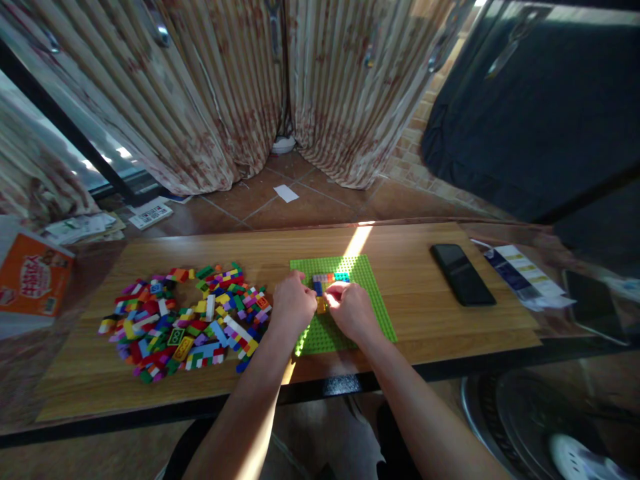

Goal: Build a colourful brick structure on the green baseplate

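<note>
A green studded baseplate (373,313) lies on the wooden table in front of me. A small row of coloured bricks (331,277), grey, orange, teal and blue among them, is on its upper part. My left hand (296,301) is over the plate's left side, fingers curled in beside the bricks; what they hold, if anything, is hidden. My right hand (349,307) is over the middle of the plate, thumb and fingertips pinched close to the blue bricks. Whatever sits in that pinch is too small to name. A yellow-orange brick (321,305) shows between the hands.
A wide heap of loose mixed bricks (175,327) covers the left of the wooden table (410,280). A black phone (461,274) lies to the right, with printed papers (525,273) beyond it. An orange box (35,277) stands at far left. Curtains (240,93) hang behind.
</note>
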`<state>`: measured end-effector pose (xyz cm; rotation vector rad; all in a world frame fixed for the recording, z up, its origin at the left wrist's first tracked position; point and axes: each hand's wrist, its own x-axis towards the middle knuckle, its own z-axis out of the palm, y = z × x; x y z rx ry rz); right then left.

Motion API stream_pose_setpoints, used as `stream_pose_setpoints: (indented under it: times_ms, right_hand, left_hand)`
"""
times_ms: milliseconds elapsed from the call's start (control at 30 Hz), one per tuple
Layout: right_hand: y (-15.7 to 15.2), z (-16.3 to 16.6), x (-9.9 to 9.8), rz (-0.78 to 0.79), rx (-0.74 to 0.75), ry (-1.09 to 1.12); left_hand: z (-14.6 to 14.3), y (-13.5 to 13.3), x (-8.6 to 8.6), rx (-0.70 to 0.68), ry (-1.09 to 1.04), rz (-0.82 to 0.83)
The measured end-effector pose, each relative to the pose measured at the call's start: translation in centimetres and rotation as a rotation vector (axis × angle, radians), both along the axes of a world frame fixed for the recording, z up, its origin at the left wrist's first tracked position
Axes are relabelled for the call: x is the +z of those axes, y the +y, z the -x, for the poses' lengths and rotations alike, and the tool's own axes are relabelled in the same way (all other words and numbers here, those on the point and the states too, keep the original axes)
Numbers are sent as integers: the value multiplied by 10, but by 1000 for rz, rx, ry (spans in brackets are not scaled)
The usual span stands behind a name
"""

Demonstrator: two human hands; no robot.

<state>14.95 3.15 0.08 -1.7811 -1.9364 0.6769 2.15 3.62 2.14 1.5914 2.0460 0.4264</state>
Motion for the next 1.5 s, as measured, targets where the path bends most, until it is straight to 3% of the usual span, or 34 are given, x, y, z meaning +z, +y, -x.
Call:
stream_pose_setpoints:
  times_ms: [333, 433, 533, 600, 667, 767, 933, 1067, 1200, 1367, 1500]
  right_hand:
    - [-5, -2, -3, -68, 53, -8]
    - [-12, -3, 4, -99, 28, 41]
    - [-24, 2, 14, -154, 29, 194]
    - [-34, 9, 17, -166, 117, 299]
    - [-43, 19, 18, -174, 297, 368]
    - [-54, 38, 13, -155, 563, 402]
    - [-61, 64, -5, -134, 699, 372]
    - [-57, 74, -16, -152, 693, 372]
    - [-50, 75, -14, -80, 584, 520]
    - [-44, 73, -2, 220, 311, 987]
    - [-41, 72, 7, 418, 185, 1356]
  left_hand:
    - [-3, -10, -8, 33, -75, -61]
    - [3, -17, 1, 20, -166, -131]
    - [27, -19, 16, 67, -305, -276]
    - [51, -19, 24, 134, -485, -356]
    - [76, -20, 29, 232, -614, -418]
    - [106, -24, 31, 388, -665, -490]
    - [122, -31, 27, 402, -646, -477]
    - [125, -35, 19, 332, -618, -443]
    - [130, -37, 11, 301, -613, -436]
    - [125, -39, 16, 311, -708, -412]
    - [109, -42, 24, 268, -899, -317]
